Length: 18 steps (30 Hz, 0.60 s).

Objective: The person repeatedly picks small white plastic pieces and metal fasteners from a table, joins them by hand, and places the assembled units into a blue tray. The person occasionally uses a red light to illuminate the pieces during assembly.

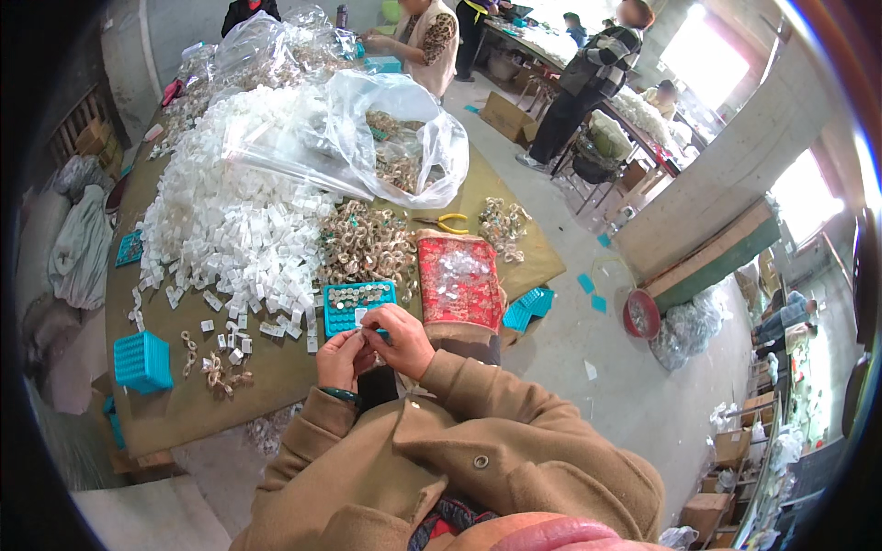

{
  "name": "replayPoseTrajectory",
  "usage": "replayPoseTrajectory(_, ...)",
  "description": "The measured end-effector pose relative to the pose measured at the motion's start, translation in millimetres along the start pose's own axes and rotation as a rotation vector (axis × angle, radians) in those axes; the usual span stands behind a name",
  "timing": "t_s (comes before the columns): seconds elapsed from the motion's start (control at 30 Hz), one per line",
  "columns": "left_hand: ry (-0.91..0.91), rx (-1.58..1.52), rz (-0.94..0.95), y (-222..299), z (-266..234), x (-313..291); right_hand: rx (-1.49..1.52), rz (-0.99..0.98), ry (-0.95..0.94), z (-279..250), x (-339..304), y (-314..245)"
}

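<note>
Wearing a brown coat (514,404), right up close! Over to the left, spotting a turquoise stack of gridded trays (142,363) on the olive table (175,413), then a sprawling heap of white rectangular pieces (216,207). Mid-table, holding left hand (340,361) against right hand (404,342), fingertips bunched close, cannot tell whether clamped on anything. Just beyond them, seeing a turquoise tray (340,318) with rows of round pieces; rightward, passing yellow-handled pliers (453,223) beside a red patterned cloth (450,301).

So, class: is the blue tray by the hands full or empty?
Partly full: the blue tray holds round pieces in its far rows, with bare blue nearer.
</note>
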<state>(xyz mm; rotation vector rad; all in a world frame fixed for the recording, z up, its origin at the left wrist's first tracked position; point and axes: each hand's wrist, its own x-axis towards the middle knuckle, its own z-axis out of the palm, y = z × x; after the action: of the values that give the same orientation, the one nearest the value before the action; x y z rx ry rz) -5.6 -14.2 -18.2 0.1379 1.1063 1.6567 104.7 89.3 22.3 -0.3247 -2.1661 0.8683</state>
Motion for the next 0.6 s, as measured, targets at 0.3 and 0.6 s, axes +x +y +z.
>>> replayPoseTrajectory(0.3, -0.031, -0.084, 0.055, -8, -4, -1, -0.223, -0.169, -0.026, 5, -2, 2)
replayPoseTrajectory(0.6, 0.032, 0.073, 0.268, -19, -5, -1, -0.044, 0.006, -0.1, 6, -7, 10)
